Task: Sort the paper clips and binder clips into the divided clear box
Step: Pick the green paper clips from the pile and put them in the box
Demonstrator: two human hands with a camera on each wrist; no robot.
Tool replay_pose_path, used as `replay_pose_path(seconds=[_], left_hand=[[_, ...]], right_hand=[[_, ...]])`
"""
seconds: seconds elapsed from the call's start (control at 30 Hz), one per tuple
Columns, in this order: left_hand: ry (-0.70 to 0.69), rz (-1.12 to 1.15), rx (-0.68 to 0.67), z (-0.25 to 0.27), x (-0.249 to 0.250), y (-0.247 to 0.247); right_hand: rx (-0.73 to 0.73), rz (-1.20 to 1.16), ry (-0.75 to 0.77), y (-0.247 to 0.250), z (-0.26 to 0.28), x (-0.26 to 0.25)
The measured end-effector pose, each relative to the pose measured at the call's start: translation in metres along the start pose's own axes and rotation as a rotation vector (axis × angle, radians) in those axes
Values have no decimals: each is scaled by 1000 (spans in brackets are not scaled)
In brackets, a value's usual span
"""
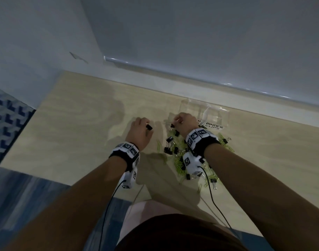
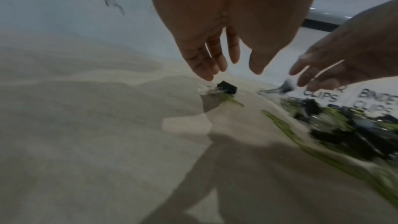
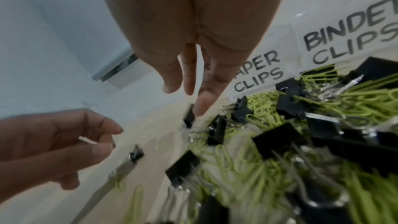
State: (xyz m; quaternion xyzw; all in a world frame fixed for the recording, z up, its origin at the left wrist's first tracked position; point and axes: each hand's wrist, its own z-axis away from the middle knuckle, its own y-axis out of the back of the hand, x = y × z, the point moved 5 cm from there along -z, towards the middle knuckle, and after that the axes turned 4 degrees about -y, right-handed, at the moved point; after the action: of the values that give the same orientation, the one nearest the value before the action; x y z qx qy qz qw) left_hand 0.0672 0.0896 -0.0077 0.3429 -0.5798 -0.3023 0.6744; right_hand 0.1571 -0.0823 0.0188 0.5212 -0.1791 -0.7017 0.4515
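A heap of green paper clips (image 1: 179,163) (image 3: 264,106) and black binder clips (image 1: 168,148) (image 3: 277,138) lies on the pale wooden table in front of the clear divided box (image 1: 219,110), labelled "PAPER CLIPS" (image 3: 258,76) and "BINDER CLIPS" (image 1: 214,125). My left hand (image 1: 139,130) (image 2: 228,69) hovers with relaxed fingers over a single binder clip (image 1: 149,127) (image 2: 227,87) lying left of the heap. My right hand (image 1: 184,122) (image 3: 187,98) points straight fingers down at the heap's far left edge. One fingertip touches a blurred binder clip (image 3: 189,117) (image 1: 172,125).
A pale wall and skirting run behind the box. Bare tabletop (image 1: 73,127) spreads to the left. A blue patterned surface (image 1: 6,122) lies beyond the table's left edge. Camera cables (image 1: 212,192) trail from both wrists over the near table edge.
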Motion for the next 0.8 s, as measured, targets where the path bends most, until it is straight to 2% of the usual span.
replay_pose_path(seconds=[0.1, 0.2, 0.27, 0.37, 0.5, 0.57, 0.67, 0.8], left_hand=[[-64, 28, -122, 16, 18, -20], [-154, -6, -313, 31, 37, -48], [-132, -61, -352, 36, 42, -60], [-49, -75, -288, 36, 46, -64], [-60, 19, -246, 36, 46, -62], [-72, 59, -228, 39, 41, -55], [-50, 92, -107, 39, 23, -31], [-8, 17, 67, 29, -7, 2]], right_hand=[[-80, 130, 9, -12, 5, 7], [-171, 324, 200, -26, 18, 7], [-207, 379, 287, -36, 24, 4], [-212, 457, 319, -44, 23, 1], [-218, 444, 300, -43, 22, 2], [-169, 331, 246, -34, 19, 6], [-87, 66, 108, -15, 12, 14], [0, -117, 68, 7, 7, 13]])
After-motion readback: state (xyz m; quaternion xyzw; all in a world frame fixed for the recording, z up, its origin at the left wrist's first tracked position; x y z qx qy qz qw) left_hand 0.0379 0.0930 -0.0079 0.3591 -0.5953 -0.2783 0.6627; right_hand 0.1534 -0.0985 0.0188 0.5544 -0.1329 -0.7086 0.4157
